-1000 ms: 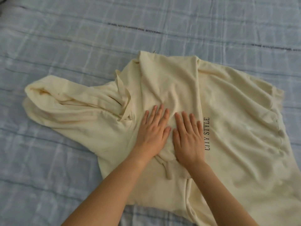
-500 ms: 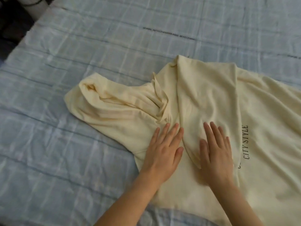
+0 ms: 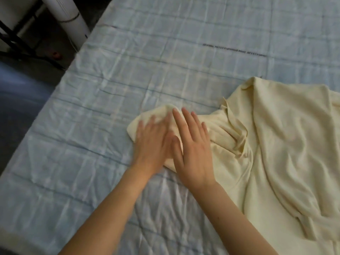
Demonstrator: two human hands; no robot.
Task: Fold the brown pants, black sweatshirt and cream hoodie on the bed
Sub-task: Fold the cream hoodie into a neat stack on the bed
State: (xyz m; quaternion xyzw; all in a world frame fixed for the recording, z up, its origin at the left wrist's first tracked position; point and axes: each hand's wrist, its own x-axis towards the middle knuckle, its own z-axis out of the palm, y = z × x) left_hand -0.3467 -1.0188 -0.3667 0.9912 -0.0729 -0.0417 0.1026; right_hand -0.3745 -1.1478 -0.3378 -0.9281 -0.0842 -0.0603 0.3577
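Fingers (image 3: pixel 186 122) of both hands lie straight and spread, pressing flat on the hood (image 3: pixel 161 112), the blurred left hand (image 3: pixel 152 144) just beside the right hand (image 3: pixel 194 155). Behind them the cream hoodie (image 3: pixel 285 144) spreads rightward over the blue checked bed (image 3: pixel 110 85).

Bare pale blue checked bedsheet (image 3: pixel 128 70) gives free passage across the upper middle, left and bottom of the frame. The rumpled cream fabric hoodie (image 3: pixel 285 144) fills the right side, its hood at centre under the flat left hand (image 3: pixel 150 142) and right hand (image 3: pixel 193 150). Off the bed, upper left, stand a white cylinder (image 3: pixel 70 19) and black bars (image 3: pixel 16 39).
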